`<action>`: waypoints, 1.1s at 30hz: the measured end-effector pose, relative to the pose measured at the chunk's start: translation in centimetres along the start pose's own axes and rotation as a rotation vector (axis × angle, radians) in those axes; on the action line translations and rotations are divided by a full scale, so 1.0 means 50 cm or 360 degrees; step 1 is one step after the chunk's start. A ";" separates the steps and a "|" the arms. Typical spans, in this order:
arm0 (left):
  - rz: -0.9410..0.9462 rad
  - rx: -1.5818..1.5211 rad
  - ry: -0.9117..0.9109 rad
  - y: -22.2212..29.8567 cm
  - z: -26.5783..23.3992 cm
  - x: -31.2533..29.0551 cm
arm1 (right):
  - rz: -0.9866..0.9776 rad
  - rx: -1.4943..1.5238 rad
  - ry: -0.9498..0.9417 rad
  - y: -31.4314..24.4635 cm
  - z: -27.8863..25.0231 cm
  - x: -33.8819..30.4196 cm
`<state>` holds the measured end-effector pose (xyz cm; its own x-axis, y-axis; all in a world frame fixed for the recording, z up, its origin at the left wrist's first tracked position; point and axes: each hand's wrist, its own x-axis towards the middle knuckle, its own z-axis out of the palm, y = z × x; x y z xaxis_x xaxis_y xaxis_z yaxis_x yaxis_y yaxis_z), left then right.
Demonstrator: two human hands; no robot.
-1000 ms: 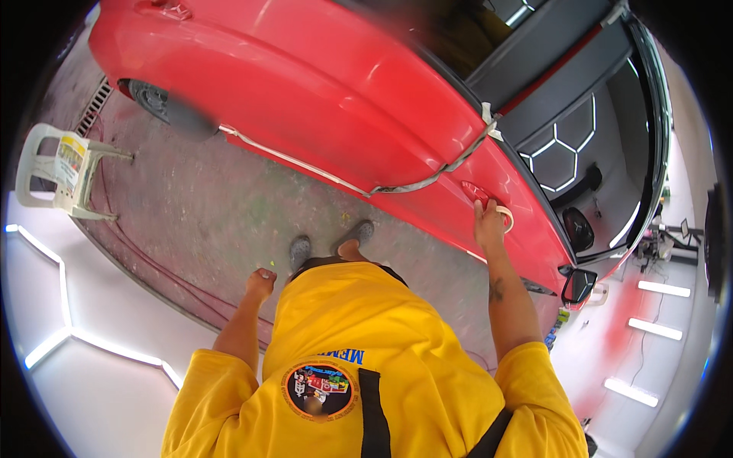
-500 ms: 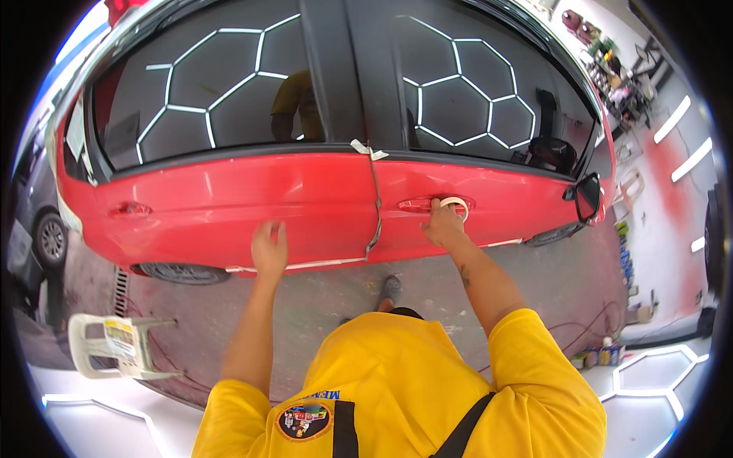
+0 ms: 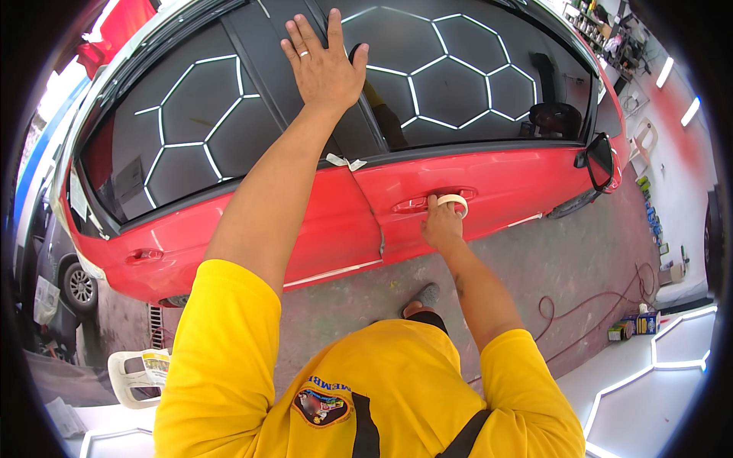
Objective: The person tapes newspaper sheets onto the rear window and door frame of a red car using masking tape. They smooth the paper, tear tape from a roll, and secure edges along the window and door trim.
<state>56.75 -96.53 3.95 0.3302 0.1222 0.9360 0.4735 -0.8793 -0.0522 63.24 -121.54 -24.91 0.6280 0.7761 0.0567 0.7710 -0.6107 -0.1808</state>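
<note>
A red car (image 3: 504, 175) stands side-on before me, with dark door windows (image 3: 450, 76) that mirror hexagonal lights. My left hand (image 3: 327, 72) is raised over the dark pillar between the windows, fingers stretched out and holding nothing; whether the palm touches cannot be told. At the front door handle (image 3: 435, 200), my right hand (image 3: 443, 223) has a roll of cream masking tape (image 3: 456, 201) on its fingers, which reach to the handle. Bits of tape (image 3: 345, 162) stick at the top of the seam between the doors.
A white plastic chair (image 3: 130, 379) is at the lower left, near another dark car (image 3: 57, 267). A red hose (image 3: 603, 301) curls over the floor at right, close to small boxes (image 3: 637, 324). The side mirror (image 3: 600, 162) juts out.
My left hand has risen from the rear door to the pillar, its fingers spreading. The right hand stays at the handle with the tape. My view has turned slightly.
</note>
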 end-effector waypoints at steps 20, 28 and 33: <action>-0.0021 0.0383 0.0065 0.000 0.041 0.018 | 0.0136 0.0255 0.0457 0.043 -0.025 -0.120; 0.0312 -0.0229 -0.0031 -0.056 0.012 -0.003 | 0.1090 0.0693 -0.0514 0.160 0.214 -0.690; -0.0095 -0.0658 -0.0578 0.000 -0.267 -0.403 | 0.1502 0.0895 -0.0809 0.178 0.495 -1.082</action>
<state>39.19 -105.12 -10.26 0.6078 0.2638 0.7490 0.1642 -0.9646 0.2064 33.53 -165.07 -53.90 0.7082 0.1120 -0.6971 -0.2014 -0.9143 -0.3514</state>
